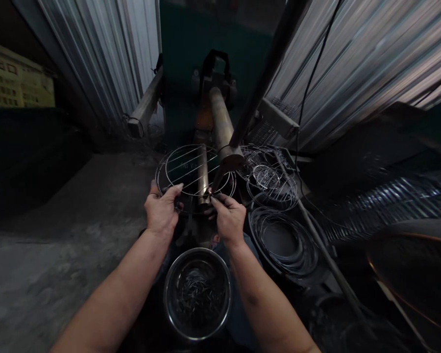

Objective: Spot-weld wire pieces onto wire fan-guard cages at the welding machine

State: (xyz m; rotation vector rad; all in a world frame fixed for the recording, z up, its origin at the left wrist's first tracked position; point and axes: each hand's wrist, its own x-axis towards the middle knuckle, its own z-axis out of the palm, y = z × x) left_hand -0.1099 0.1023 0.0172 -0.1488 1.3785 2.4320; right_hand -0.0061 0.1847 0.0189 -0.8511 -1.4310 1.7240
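A round wire rack (180, 166) with parallel cross wires lies level between the arms of a spot welder. My left hand (162, 208) is closed on its near left rim, thumb on top. My right hand (230, 215) is pinched at the near rim, right beside the welding tip; what its fingertips hold is too small and dark to make out. A small orange glow shows where the upper electrode arm (222, 169) meets the rim. Under the rack runs the brass-coloured lower electrode bar (203, 171).
Below my hands stands a steel bowl (226, 304) with many short bent metal pieces. On the right are a pile of wire racks (272, 181) and a coil of wire (282, 245). A yellow crate (18, 78) is at left; the welder's thick upper cylinder (222, 117) juts forward.
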